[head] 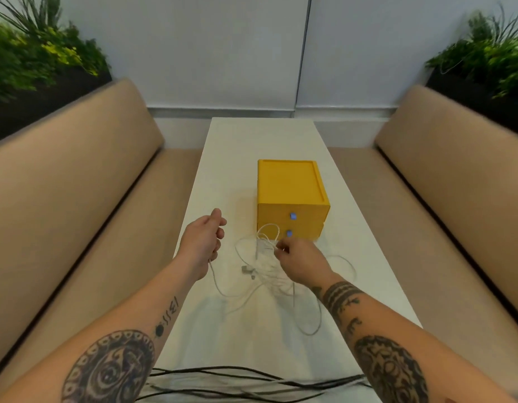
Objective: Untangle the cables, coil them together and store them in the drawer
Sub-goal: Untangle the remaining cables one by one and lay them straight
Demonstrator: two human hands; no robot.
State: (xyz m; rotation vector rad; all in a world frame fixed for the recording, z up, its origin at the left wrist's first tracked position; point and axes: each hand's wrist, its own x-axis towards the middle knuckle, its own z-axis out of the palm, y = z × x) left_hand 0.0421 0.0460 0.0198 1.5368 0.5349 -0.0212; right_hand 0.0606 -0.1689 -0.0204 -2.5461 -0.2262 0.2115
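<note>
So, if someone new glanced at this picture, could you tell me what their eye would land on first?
Most likely the bright yellow drawer unit, standing mid-table with both drawers looking shut. Right in front of it a tangle of white cables lies on the white table; the left hand grips one strand and the right hand pinches the bundle. Some black cables cross the near edge.

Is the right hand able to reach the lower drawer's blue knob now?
Probably yes: the right hand sits close before the blue knob with only white cables between, though it pinches those cables.
</note>
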